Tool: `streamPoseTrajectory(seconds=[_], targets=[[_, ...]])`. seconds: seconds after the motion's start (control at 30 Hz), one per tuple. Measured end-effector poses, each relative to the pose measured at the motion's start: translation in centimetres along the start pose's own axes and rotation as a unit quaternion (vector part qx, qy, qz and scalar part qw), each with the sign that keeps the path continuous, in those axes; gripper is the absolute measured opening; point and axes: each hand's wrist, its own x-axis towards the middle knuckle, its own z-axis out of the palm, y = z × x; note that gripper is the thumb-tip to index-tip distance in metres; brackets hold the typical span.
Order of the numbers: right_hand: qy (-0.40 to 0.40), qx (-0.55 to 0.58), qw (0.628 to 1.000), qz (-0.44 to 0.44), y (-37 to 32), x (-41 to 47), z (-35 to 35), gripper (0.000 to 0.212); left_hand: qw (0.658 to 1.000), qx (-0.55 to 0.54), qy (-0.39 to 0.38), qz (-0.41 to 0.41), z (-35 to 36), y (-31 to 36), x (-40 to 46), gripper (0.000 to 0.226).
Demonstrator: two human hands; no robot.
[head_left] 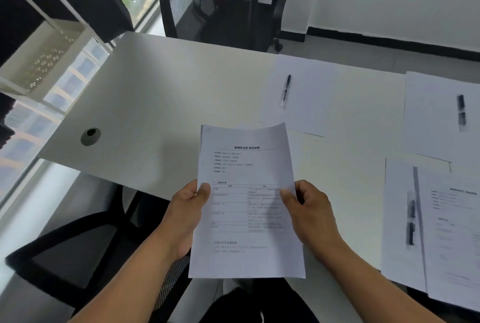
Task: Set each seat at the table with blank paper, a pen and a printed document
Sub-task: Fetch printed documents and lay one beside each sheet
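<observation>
Nearest to the camera, the left hand [187, 215] and the right hand [310, 212] hold up a small stack of printed documents [246, 208] above the near edge of the white tabletop [161, 94]. Each grip is a pinch on one side edge of the stack: the thumb lies on the printed front and the other fingers are behind the paper. The top page shows a heading, some lines of text and a table, and its upper edge bends a little backward.

To the right on the tabletop, close to the near edge, lies a blank sheet [400, 219] with a black pen [411, 224] on it, and a printed document [454, 239] lies beside the pen, overlapping this sheet. Farther back on the right is a second blank sheet [436, 115] with a dark pen [461, 112] on it. Toward the middle of the far side is a third blank sheet [306, 94], also with a pen [286, 90] on it.

A round cable hole [90, 136] is in the left part of the tabletop. A black mesh chair [207, 8] stands behind the far edge.
</observation>
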Motion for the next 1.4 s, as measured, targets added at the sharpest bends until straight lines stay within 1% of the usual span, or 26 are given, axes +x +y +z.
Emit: streamPoseTrajectory(seconds=[0.2, 0.47, 0.57, 0.7, 0.73, 0.77, 0.83, 0.9, 0.97, 1.13, 1.27, 1.33, 1.4], targets=[[0.016, 0.025, 0.999, 0.021, -0.2, 1.1, 2.3, 0.026, 1.000, -0.014, 0.007, -0.015, -1.7, 0.6, 1.9, 0.032], [0.069, 0.081, 0.992, 0.061, 0.6, 1.4, 5.5, 0.022, 0.998, -0.004, -0.035, -0.046, -3.5, 0.7, 5.5, 0.032], [0.083, 0.116, 0.986, 0.084, 1.2, 1.2, 6.5, 0.024, 0.997, 0.006, -0.051, -0.051, -4.0, 0.5, 6.4, 0.032], [0.097, 0.145, 0.980, 0.097, 2.4, 1.3, 7.4, 0.032, 0.996, 0.007, -0.049, -0.068, -4.3, 0.1, 7.6, 0.033], [0.100, 0.144, 0.980, 0.095, 2.6, 1.5, 7.4, 0.031, 0.996, 0.008, -0.050, -0.069, -4.3, -0.1, 7.8, 0.033], [0.105, 0.144, 0.980, 0.092, 2.6, 1.5, 7.4, 0.024, 0.996, 0.005, -0.056, -0.070, -4.3, -0.2, 7.8, 0.033], [0.120, 0.144, 0.977, 0.098, 2.5, 1.5, 7.4, 0.003, 0.995, -0.001, -0.063, -0.077, -4.2, -0.4, 7.9, 0.034], [0.142, 0.151, 0.972, 0.113, 2.7, 1.8, 7.1, 0.009, 0.995, 0.000, -0.061, -0.081, -3.9, -0.6, 8.3, 0.033], [0.146, 0.151, 0.971, 0.118, 3.0, 2.0, 6.9, 0.013, 0.995, 0.001, -0.053, -0.081, -3.8, -0.5, 8.4, 0.032], [0.132, 0.179, 0.966, 0.130, 3.7, 2.5, 6.7, 0.027, 0.995, 0.036, -0.056, -0.071, -3.8, -0.2, 8.9, 0.030], [0.113, 0.194, 0.967, 0.118, 4.1, 2.9, 6.4, 0.039, 0.996, 0.047, -0.044, -0.067, -3.6, -0.2, 9.3, 0.029], [0.109, 0.187, 0.969, 0.115, 4.4, 3.1, 6.3, 0.043, 0.996, 0.049, -0.034, -0.069, -3.5, -0.2, 9.4, 0.028], [0.118, 0.149, 0.975, 0.117, 4.6, 3.4, 6.0, 0.045, 0.996, 0.045, -0.028, -0.072, -3.4, -0.3, 9.5, 0.027]])
